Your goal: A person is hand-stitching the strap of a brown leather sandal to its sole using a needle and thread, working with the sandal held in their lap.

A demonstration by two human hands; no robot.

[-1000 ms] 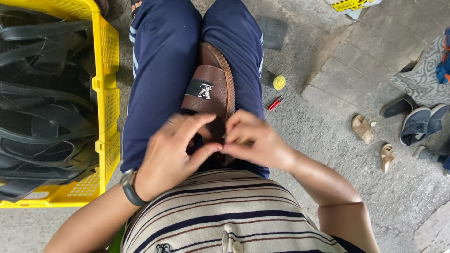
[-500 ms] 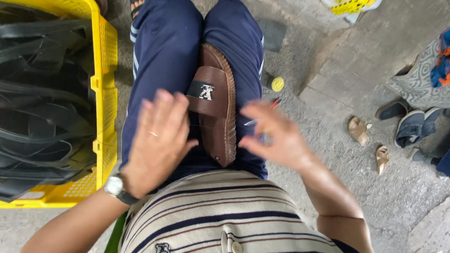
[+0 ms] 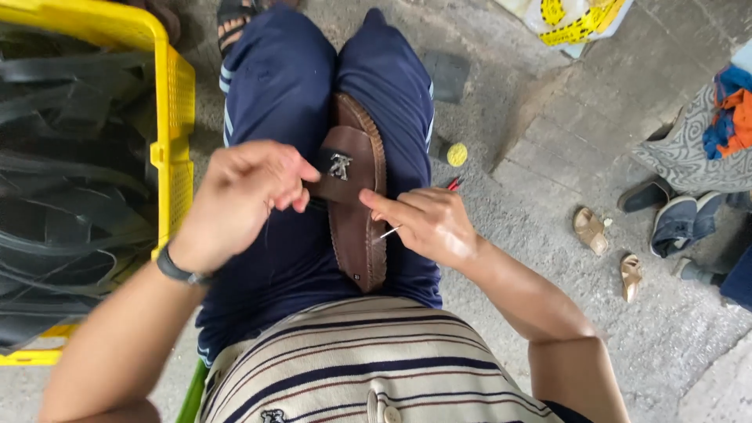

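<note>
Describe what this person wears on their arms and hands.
Both forearms are bare, with no sleeves reaching them and no gloves. The left hand has a dark band, likely a watch, round its wrist. The right hand and its wrist carry nothing visible.

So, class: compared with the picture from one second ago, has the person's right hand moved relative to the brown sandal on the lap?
Yes. The right hand has drawn back from over the brown sandal to its right edge, holding a needle.

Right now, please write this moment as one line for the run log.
left hand: pinches brown sandal's strap | right hand: holds needle beside sandal | brown sandal: on lap | yellow crate: at left
</note>
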